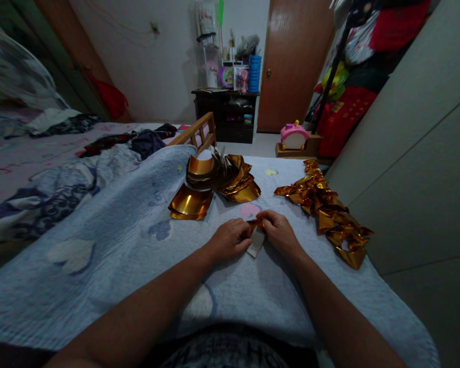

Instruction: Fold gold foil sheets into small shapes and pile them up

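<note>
Between my two hands is a small sheet of gold foil paper (256,242), its pale back showing and its far edge folded to the shiny side. My left hand (232,237) pinches its left side, fingers closed. On the right, my right hand (278,232) grips the upper corner between thumb and fingers. Beyond them lies a fanned stack of gold foil sheets (237,179), with a few loose sheets (190,201) in front of it. To the right is a pile of folded foil pieces (329,209).
A light blue quilted cover (145,276) with heart patterns lies under everything. A bed with rumpled clothes (149,143) is at the left, beside a wooden rail (195,132). A pale cabinet (421,153) stands close on the right. A pink toy (294,137) sits beyond the far edge.
</note>
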`<state>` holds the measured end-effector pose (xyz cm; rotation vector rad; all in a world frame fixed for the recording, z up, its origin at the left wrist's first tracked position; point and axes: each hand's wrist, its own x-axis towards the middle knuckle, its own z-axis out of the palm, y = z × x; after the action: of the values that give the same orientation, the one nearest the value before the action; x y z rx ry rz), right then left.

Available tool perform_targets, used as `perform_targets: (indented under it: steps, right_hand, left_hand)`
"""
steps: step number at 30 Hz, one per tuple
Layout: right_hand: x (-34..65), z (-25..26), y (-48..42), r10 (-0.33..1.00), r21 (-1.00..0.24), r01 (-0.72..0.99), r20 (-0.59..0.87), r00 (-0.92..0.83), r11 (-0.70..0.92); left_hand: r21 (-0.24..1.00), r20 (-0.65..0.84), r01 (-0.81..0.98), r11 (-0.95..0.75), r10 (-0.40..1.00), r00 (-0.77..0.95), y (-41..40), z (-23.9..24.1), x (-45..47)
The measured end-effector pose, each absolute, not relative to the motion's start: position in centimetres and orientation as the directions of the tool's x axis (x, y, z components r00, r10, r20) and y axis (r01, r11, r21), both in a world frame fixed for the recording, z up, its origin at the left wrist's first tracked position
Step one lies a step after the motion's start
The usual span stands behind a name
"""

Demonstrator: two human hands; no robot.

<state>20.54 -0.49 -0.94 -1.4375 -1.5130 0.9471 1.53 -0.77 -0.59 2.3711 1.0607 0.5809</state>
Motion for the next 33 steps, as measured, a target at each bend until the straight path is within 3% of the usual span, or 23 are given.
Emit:
perform_targets:
  steps: [33]
  right_hand:
    - [20.56,-0.92,-0.51,0.997,-0.911,0.405,0.082,-0.01,0.079]
  left_hand:
    - [0.569,0.204,0.561,-0.601,0.765,0.611,-0.77,-0.48,1.26]
